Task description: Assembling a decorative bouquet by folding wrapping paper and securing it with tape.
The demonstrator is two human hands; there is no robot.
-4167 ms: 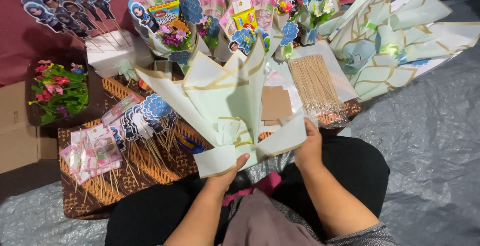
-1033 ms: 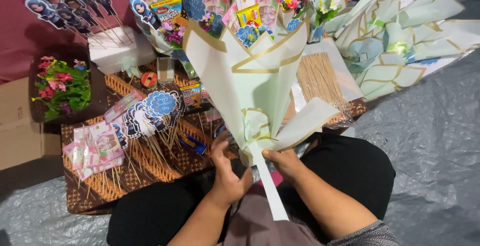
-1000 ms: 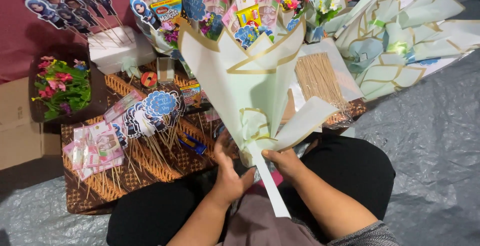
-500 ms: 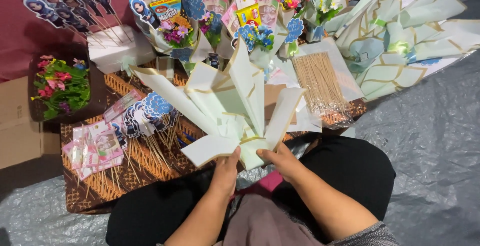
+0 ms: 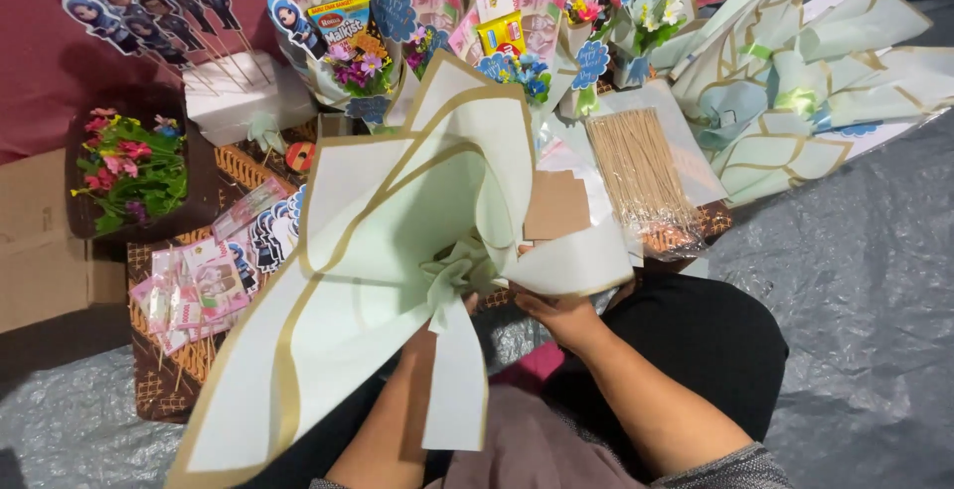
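- Right hand (image 5: 564,312) is closed on the lower edge of the paper wrap (image 5: 397,250), fingers pinching it just beside the gathered ribbon knot (image 5: 457,275).
- Left hand (image 5: 422,340) is mostly hidden under the paper; it looks closed on the wrap's neck, though its fingers cannot be seen.
- Half a second ago the wrap stood upright with its folds bunched; now it is tipped toward the person's left and fanned wide, one gold-edged sheet hanging down over the lap.
- That opens the cone's inside to view, and it holds nothing.
- Behind it: a bundle of wooden skewers (image 5: 641,166), a brown card (image 5: 556,206), finished bouquets (image 5: 447,22) and spare wraps (image 5: 805,91).
- On the woven mat (image 5: 159,390) lie pink packets (image 5: 194,290).
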